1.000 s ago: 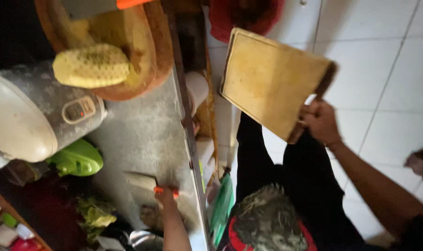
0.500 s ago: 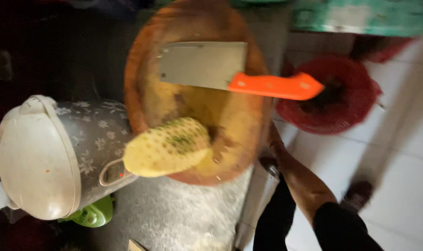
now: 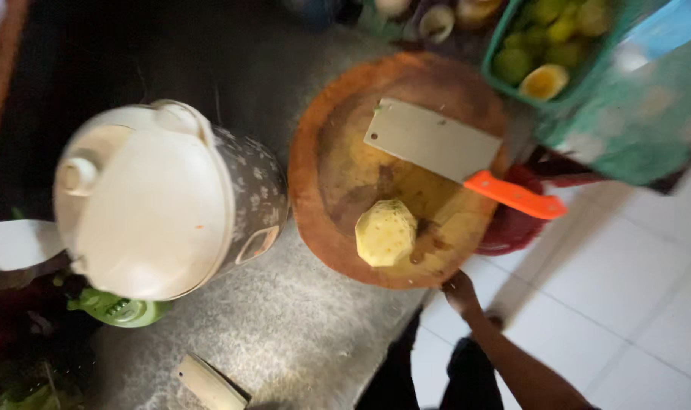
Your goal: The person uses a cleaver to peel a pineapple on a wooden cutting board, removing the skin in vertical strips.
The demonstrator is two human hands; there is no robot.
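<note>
My right hand [image 3: 461,291] grips the edge of the round wooden board [image 3: 338,175] with the peeled pineapple [image 3: 386,232].

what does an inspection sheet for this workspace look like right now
surface: speckled grey metal counter, partly dark.
job's things: round wooden chopping board carrying a peeled yellow pineapple and an orange-handled cleaver, lying apart.
clutter: white patterned rice cooker, green basket of fruit, green gadget.
hands: right hand at the board's near edge; left not in view.
cables: nothing seen.
surroundings: white tiled floor.
</note>
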